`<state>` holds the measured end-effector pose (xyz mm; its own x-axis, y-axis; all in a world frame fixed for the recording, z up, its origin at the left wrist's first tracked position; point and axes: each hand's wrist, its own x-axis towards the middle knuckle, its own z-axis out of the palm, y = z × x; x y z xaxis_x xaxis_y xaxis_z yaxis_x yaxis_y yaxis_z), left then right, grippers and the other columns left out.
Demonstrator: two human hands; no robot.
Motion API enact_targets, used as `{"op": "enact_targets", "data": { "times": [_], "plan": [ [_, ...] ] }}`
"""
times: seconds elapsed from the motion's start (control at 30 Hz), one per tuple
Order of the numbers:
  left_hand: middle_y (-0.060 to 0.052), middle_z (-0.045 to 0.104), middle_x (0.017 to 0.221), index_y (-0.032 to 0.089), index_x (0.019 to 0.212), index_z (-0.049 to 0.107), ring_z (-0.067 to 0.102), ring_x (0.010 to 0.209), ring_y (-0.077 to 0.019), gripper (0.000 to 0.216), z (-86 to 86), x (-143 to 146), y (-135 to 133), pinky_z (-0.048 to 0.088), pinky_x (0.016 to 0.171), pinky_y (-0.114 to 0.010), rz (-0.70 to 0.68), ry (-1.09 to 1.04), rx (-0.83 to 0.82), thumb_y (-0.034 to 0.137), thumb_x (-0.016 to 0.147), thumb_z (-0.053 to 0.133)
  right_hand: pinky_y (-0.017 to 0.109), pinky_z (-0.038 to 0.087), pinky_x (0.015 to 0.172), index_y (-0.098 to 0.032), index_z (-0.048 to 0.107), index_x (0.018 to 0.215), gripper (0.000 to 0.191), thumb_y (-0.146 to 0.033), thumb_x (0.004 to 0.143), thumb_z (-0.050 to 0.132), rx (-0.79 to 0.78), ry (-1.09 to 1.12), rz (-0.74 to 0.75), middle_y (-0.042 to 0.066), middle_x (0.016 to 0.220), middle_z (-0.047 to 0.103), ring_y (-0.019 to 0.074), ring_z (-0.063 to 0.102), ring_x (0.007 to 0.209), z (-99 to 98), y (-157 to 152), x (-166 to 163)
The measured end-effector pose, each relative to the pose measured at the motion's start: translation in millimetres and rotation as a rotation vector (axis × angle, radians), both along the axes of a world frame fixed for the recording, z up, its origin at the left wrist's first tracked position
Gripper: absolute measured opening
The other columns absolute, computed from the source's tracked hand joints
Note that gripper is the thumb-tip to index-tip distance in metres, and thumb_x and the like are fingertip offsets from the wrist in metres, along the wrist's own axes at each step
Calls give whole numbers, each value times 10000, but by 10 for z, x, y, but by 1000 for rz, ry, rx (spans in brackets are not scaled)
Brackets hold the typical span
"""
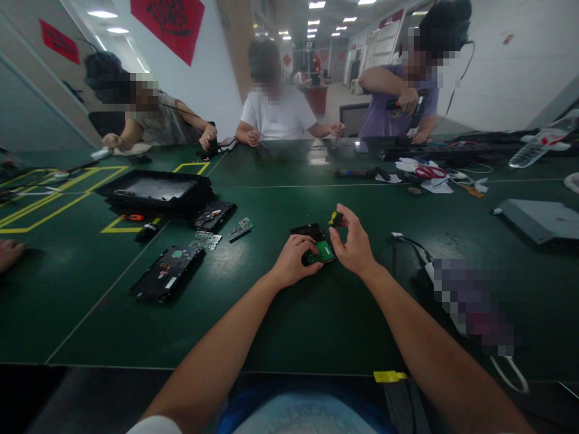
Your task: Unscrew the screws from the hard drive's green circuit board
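In the head view, my left hand (296,260) grips a black hard drive (307,231) with a green circuit board (324,252), its thumb and fingers at the drive's edges. The drive lies on the green table, and the hand covers part of it. Just to the right and a little higher, my right hand (355,244) pinches a small yellow-and-black screwdriver (335,218) between thumb and fingertips. It is apart from the drive, and its shaft is hard to make out. Left of my hands lie loose circuit boards (241,229) and a black plastic panel (168,274).
A large black casing (154,191) stands on the left. At right are a grey metal box (540,220), a cable (416,242) and red-handled scissors (429,172). A water bottle (538,147) lies behind. Three people sit opposite; another person's hand (9,253) is at the left edge.
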<state>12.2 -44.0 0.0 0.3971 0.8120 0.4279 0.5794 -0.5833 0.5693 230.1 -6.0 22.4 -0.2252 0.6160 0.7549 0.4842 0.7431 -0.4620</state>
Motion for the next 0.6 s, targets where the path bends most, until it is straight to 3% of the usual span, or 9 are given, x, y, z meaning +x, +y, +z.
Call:
{"op": "enact_targets", "data": {
  "times": [0.3,0.5,0.6],
  "plan": [
    [-87,655,1260,229,999,680,554,1234,-300,292,-28,2,17,474,1078,-515,-20,-18,23,319,785,856,508,622,935,-297,307,1580,665,-353,997,623,61,-1,-65,145,1461,556,278,694,1092,-59,-22,28],
    [-83,653,1270,233,998,684,551,1241,-302,291,-29,8,15,477,1072,-514,-8,-5,16,326,784,859,535,600,986,-302,239,1625,641,-321,1046,511,23,-19,-49,151,1534,503,283,684,1136,-53,-45,41],
    [-83,656,1263,233,989,682,552,1237,-301,284,-24,11,13,476,1074,-510,-3,-6,19,331,788,856,542,611,955,-308,265,1612,653,-352,1029,557,47,-13,-79,149,1495,530,292,680,1115,-77,-46,39]
  ]
}}
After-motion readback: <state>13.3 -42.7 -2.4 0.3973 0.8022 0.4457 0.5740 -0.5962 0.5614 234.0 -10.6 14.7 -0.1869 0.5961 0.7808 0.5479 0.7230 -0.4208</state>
